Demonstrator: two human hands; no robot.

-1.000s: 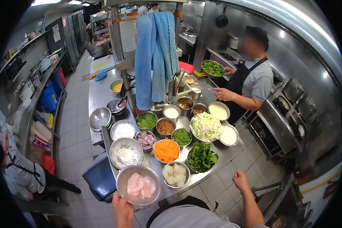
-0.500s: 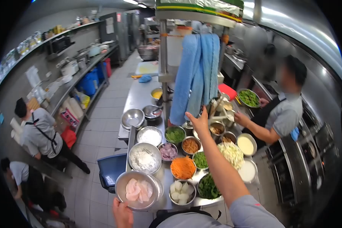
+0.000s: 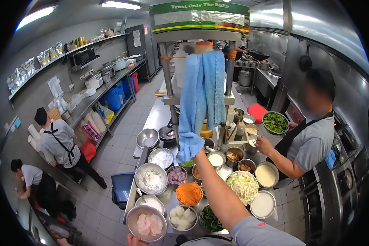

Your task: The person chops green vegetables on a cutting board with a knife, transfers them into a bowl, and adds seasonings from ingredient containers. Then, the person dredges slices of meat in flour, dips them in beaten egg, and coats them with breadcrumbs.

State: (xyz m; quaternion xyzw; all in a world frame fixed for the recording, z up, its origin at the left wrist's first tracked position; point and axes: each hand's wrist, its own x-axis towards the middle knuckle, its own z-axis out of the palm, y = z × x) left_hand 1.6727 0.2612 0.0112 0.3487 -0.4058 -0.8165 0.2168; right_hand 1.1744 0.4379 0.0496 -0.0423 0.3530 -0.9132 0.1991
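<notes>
Towel [image 3: 203, 88] — bunched over the right hand [image 3: 199, 153].

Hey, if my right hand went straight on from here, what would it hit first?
The blue towel, whose lower end hides much of your right hand; depth beyond the cloth is unclear.

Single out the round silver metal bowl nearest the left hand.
The round silver metal bowl holding pale pink raw fillets: the left hand is at its rim, while every other bowl sits farther away.
</notes>
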